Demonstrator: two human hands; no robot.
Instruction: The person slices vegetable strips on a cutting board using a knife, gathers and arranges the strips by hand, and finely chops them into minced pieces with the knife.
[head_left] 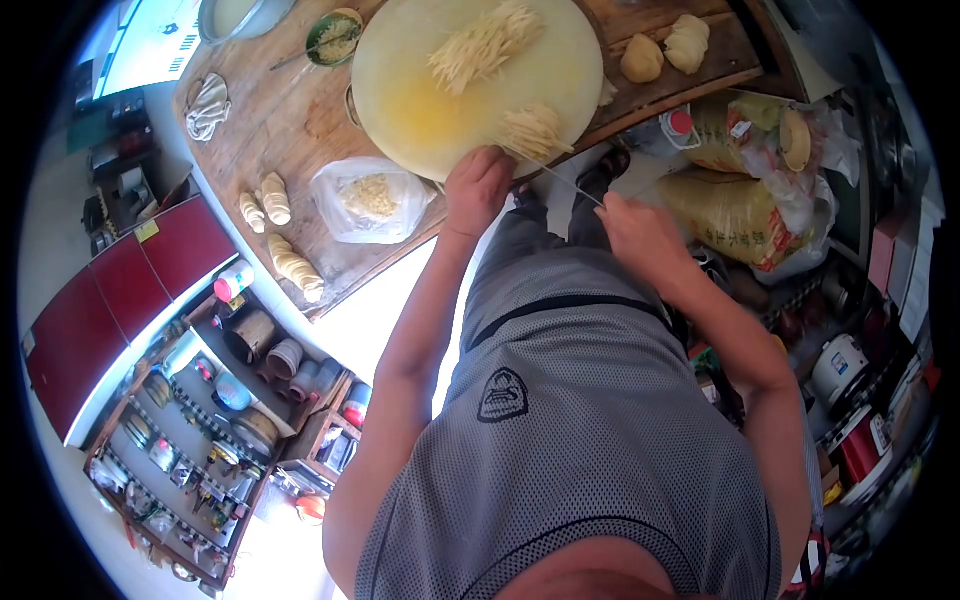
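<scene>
My right hand [632, 232] is closed around the handle of a knife [555, 175], whose thin blade reaches left to the front edge of a round cutting board [400, 60]. By the blade's tip my left hand [478, 188] rests at the board's near edge, its fingers curled together. Anything under those fingers is hidden. Just right of it lies a small heap of pale yellow strips [535, 132] that look like cut potato. A larger pile of the same strips [487, 45] sits farther back on the board.
Right of the board are a pale round potato [642, 58] and a sliced one [687, 43]. On the wooden table's left stand a plastic bag of pale bits [370, 197], a green bowl [334, 40], a crumpled cloth [208, 106] and sliced pieces [293, 265]. Sacks [725, 205] stand at right.
</scene>
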